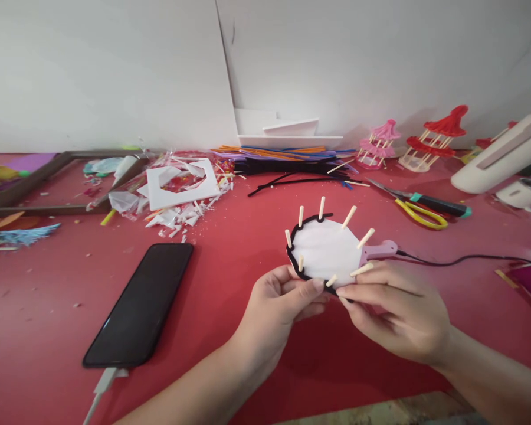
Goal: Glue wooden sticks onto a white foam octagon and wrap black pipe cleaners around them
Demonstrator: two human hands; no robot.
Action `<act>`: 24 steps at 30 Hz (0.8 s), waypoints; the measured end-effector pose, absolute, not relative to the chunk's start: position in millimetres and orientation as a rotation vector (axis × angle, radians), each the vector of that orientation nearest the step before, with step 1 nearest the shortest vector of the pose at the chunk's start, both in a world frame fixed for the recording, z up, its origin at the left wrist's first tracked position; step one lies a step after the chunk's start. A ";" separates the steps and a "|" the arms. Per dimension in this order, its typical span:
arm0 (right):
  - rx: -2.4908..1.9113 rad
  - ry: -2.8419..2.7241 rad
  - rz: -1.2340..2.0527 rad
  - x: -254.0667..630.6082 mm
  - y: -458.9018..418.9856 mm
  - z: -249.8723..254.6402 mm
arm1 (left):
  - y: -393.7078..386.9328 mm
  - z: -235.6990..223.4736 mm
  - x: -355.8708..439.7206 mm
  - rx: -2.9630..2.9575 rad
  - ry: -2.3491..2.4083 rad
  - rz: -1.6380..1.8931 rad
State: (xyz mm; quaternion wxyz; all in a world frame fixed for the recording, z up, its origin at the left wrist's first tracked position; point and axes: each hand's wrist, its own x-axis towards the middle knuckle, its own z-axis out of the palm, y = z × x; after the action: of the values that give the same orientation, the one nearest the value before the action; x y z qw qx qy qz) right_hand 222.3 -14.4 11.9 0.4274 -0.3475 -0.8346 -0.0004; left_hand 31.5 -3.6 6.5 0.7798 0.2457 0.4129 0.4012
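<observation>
Between my hands, above the red table, is a white foam board disc (325, 251) with several short wooden sticks (322, 208) standing around its rim. A black pipe cleaner (295, 268) runs along the left and near edge, bending around the sticks; its far end sticks out past the top. My left hand (287, 298) grips the near-left edge, thumb on top and fingers beneath. My right hand (396, 307) pinches the pipe cleaner at the near-right edge. Just behind the disc lies a pink glue gun (379, 250), partly hidden by it.
A phone (139, 307) on a cable lies left. Foam scraps (183, 186) and a brown frame (62, 206) are behind it. Pipe cleaners (287, 159) lie at the back. Yellow-handled scissors (420, 213), small pink (380, 141) and red (438, 139) pagoda models and a white bottle (500, 150) stand right.
</observation>
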 end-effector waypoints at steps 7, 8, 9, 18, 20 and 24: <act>-0.939 -1.951 0.046 216.2 -12.6 13.9 | -5.9 5.4 32.0 0.557 0.843 0.888; -0.956 -1.940 0.083 215.7 -12.8 14.1 | -6.2 5.3 32.0 0.558 0.826 0.897; -0.973 -1.933 0.122 215.7 -13.1 14.0 | -6.4 5.4 32.0 0.552 0.812 0.907; -0.947 -2.048 0.094 222.0 -13.6 10.9 | -6.4 8.7 30.0 0.575 0.808 0.889; -0.938 -2.070 0.108 223.0 -13.1 11.7 | -6.6 8.9 29.2 0.576 0.801 0.878; -0.922 -2.076 0.126 224.1 -12.4 12.3 | -6.2 7.9 29.0 0.570 0.790 0.871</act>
State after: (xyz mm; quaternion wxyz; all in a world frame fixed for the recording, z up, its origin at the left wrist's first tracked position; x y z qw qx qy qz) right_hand 224.1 -12.4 12.3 0.4199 -0.3679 -0.8281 0.0503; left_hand 29.0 -6.2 7.9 0.7941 0.2651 0.3674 0.4051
